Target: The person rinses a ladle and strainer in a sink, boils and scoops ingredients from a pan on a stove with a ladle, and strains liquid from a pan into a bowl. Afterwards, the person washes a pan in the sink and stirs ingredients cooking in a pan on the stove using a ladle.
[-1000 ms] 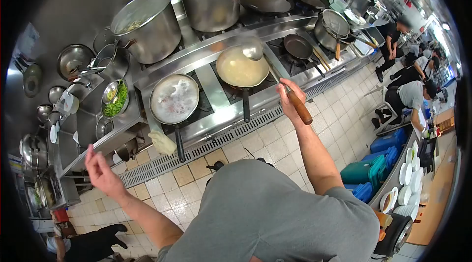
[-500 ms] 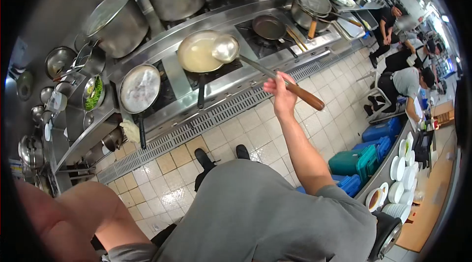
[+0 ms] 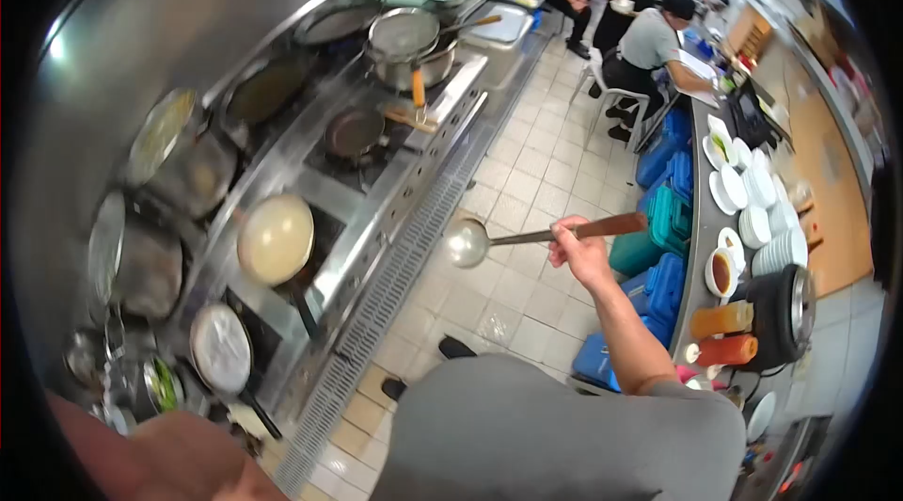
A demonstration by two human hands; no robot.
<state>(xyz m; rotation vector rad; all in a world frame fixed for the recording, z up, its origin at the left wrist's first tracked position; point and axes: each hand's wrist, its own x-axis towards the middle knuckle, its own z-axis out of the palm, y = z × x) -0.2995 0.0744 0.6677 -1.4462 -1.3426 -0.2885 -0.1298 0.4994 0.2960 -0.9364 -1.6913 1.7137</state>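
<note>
My right hand (image 3: 580,252) is closed around the brown wooden handle of a long metal ladle (image 3: 467,243), held out over the tiled floor. The ladle's bowl points left, away from the stove. On the stove, a pan (image 3: 276,239) with pale liquid sits nearest to the ladle's bowl. To its lower left is another pan (image 3: 222,348) with a whitish surface. My left arm is bent at the lower left edge, blurred and close to the camera; its hand is out of view.
Large pots (image 3: 141,261) line the stove's back, with a small dark pan (image 3: 356,132) and a strainer on a pot (image 3: 404,34) farther along. On the right, a counter holds stacked white bowls (image 3: 781,252), a sauce bowl (image 3: 721,272) and bottles (image 3: 724,349). Blue bins (image 3: 666,285) stand below. Several people are beyond.
The ladle has left the pan of pale liquid and moved away from the stove, over the floor, in my right hand. My view has turned to the right, showing more of the counter.
</note>
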